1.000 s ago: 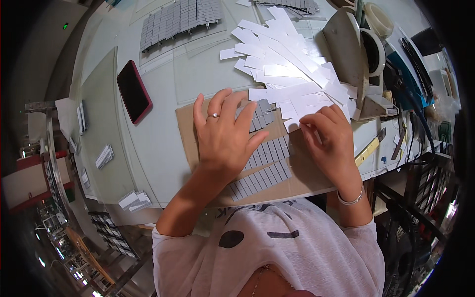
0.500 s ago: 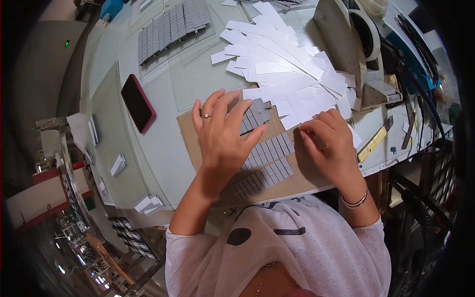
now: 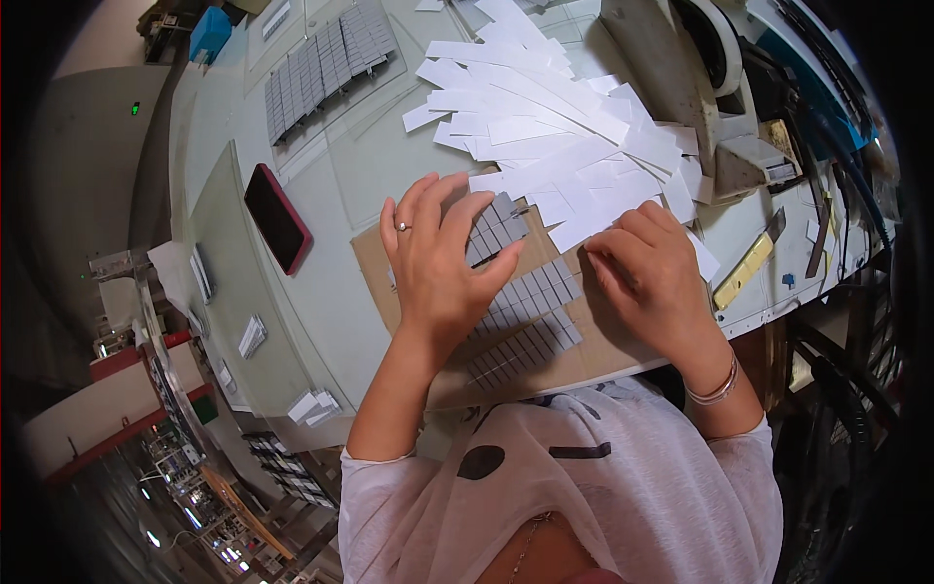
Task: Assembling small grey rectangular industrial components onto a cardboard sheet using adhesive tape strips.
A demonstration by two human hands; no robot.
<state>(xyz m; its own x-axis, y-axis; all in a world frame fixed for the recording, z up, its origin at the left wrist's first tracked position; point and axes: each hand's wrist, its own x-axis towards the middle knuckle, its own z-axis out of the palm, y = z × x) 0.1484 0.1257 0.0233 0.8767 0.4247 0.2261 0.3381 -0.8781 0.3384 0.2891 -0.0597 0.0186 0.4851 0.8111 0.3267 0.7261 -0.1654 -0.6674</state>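
My left hand (image 3: 436,263), a ring on one finger, arches over a small block of grey rectangular pieces (image 3: 497,230). Its thumb and forefinger grip the block's edges; part of the block is hidden behind the fingers. Below it, two more rows of grey pieces, an upper row (image 3: 533,294) and a lower row (image 3: 530,348), lie on a brown cardboard sheet (image 3: 611,341). My right hand (image 3: 650,277) rests at the sheet's right side, beside the rows. Its fingers are curled with thumb and forefinger close together; whatever they hold, if anything, is hidden.
White paper strips (image 3: 545,122) are heaped beyond my hands. A larger array of grey pieces (image 3: 326,73) lies far left, and a red-edged phone (image 3: 277,219) nearer. At right are a yellow-handled cutter (image 3: 744,273) and a beige machine (image 3: 725,127). Paper bundles (image 3: 313,407) sit by the left edge.
The whole view has shifted slightly as my head moved. Both hands keep nearly the same pose over the cardboard, and the grey pieces show no clear change.
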